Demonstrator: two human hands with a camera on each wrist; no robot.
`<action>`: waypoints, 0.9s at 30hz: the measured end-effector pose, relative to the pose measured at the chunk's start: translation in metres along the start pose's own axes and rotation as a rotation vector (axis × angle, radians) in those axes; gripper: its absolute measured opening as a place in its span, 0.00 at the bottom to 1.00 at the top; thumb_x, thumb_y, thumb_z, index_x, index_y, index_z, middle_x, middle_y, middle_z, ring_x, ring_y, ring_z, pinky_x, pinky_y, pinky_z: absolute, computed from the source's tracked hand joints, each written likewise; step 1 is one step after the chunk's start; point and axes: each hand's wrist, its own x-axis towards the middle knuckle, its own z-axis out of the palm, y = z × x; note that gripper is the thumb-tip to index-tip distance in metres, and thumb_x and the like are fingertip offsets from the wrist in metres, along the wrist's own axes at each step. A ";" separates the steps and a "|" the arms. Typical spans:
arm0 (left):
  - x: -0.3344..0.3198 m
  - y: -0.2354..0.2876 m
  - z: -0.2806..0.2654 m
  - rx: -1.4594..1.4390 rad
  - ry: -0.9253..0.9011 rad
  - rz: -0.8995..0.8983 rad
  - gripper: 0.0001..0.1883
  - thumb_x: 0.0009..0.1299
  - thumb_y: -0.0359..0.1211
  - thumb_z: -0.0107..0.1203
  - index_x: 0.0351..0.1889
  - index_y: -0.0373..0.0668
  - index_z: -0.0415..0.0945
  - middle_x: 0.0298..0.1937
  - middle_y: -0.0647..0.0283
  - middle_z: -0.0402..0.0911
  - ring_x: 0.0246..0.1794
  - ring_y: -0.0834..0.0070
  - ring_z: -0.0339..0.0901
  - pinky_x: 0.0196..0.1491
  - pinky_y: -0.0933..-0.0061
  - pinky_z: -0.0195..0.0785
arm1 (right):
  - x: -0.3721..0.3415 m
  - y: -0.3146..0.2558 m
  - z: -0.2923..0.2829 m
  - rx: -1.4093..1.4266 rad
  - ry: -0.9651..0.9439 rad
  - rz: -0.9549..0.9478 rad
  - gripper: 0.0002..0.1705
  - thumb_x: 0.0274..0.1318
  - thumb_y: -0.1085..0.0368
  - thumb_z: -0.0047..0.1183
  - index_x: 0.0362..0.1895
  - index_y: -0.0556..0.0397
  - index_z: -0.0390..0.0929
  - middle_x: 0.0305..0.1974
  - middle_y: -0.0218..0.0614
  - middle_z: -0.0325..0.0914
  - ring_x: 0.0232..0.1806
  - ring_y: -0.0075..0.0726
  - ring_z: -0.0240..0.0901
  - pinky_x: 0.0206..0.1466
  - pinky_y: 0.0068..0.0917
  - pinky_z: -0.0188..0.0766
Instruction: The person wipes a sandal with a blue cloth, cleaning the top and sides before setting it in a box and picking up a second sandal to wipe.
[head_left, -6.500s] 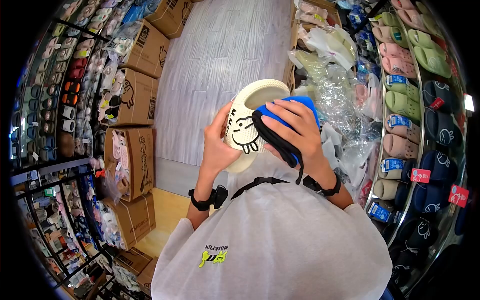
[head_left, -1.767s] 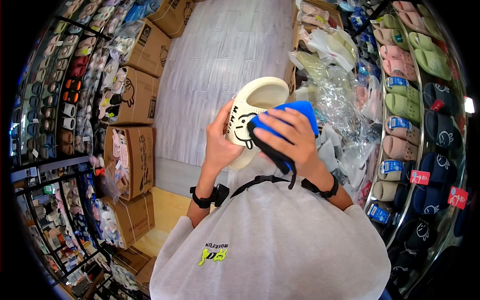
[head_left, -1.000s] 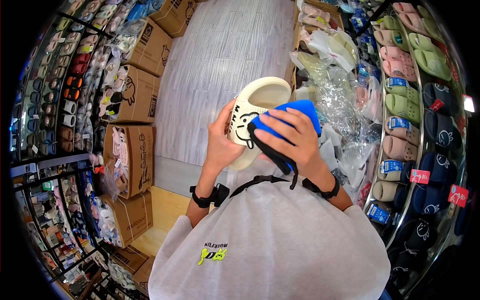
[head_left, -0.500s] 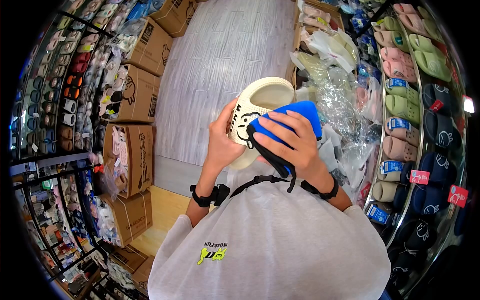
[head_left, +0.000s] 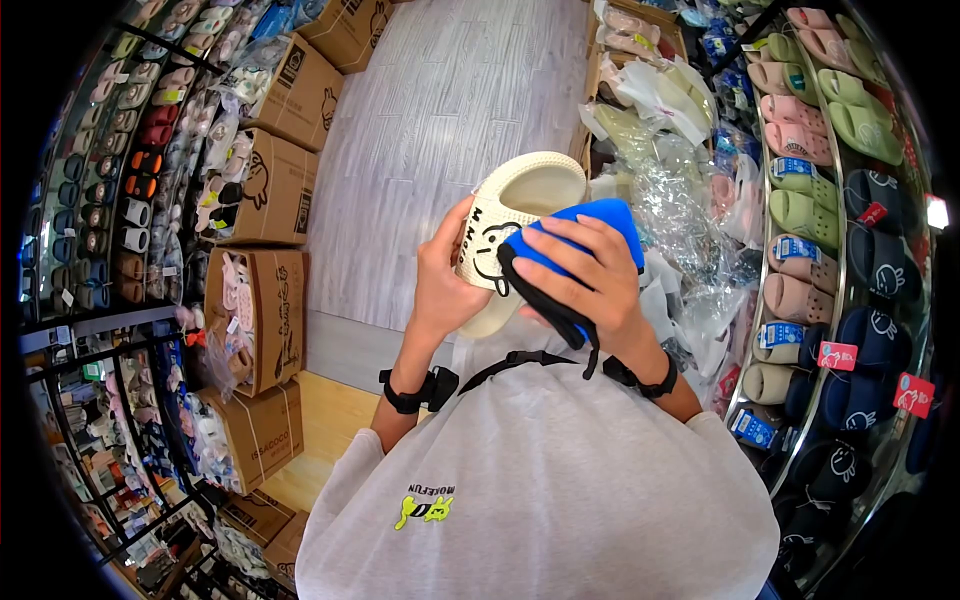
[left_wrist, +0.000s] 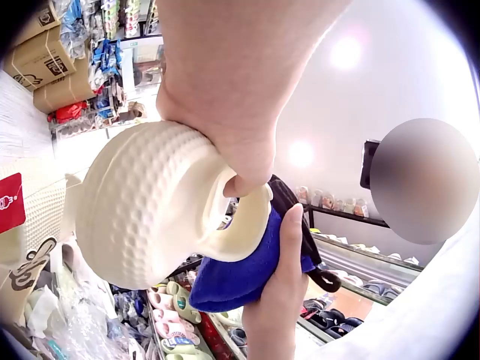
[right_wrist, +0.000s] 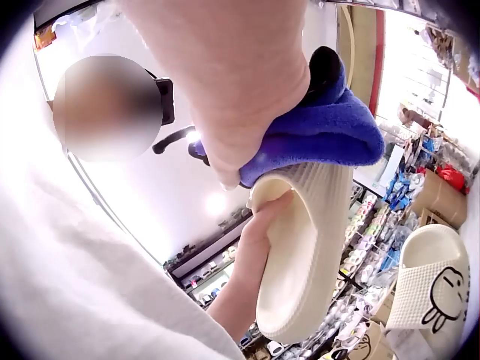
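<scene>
My left hand point(head_left: 447, 275) grips a cream slipper point(head_left: 540, 185) at its side, its thumb reaching into the foot opening in the left wrist view. Black lettering and a rabbit face are printed across the slipper's strap. A folded, plush-looking blue cloth point(head_left: 618, 222) with black edging and a black cord is held in my right hand point(head_left: 590, 275). The cloth lies against the strap and covers part of the rabbit print. In the right wrist view, the blue cloth point(right_wrist: 322, 131) overlaps the upper end of the slipper point(right_wrist: 300, 285).
Cardboard boxes point(head_left: 275, 190) line the aisle's left side, beside racks of footwear. Plastic-wrapped goods point(head_left: 670, 180) are heaped on the right, near shelves of slippers point(head_left: 800, 215). Grey plank floor point(head_left: 440, 100) runs ahead. Another cream slipper with a rabbit print point(right_wrist: 435, 292) shows in the right wrist view.
Since the earliest frame, the cloth and right hand have shifted left over the strap, covering more of the rabbit print. Over the last second, both hands and the slipper have moved only slightly.
</scene>
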 end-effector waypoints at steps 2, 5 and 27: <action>0.000 -0.001 0.001 0.009 -0.001 -0.007 0.39 0.64 0.21 0.70 0.75 0.31 0.70 0.59 0.51 0.90 0.59 0.71 0.87 0.62 0.69 0.79 | 0.001 0.003 -0.003 -0.012 0.008 0.040 0.27 0.55 0.52 0.73 0.60 0.41 0.89 0.64 0.33 0.86 0.65 0.47 0.81 0.69 0.51 0.75; 0.000 -0.003 0.002 0.001 -0.008 -0.006 0.39 0.64 0.21 0.70 0.76 0.30 0.69 0.59 0.51 0.90 0.59 0.71 0.87 0.62 0.69 0.79 | -0.001 0.001 0.001 -0.008 0.009 0.003 0.27 0.55 0.51 0.73 0.59 0.42 0.89 0.64 0.33 0.86 0.65 0.47 0.81 0.69 0.51 0.75; 0.002 -0.006 0.003 -0.017 0.002 0.000 0.39 0.64 0.21 0.70 0.76 0.30 0.70 0.58 0.51 0.90 0.58 0.71 0.88 0.61 0.69 0.79 | 0.001 0.001 -0.001 -0.015 0.019 0.017 0.26 0.53 0.55 0.75 0.58 0.44 0.90 0.62 0.35 0.87 0.64 0.47 0.82 0.67 0.50 0.77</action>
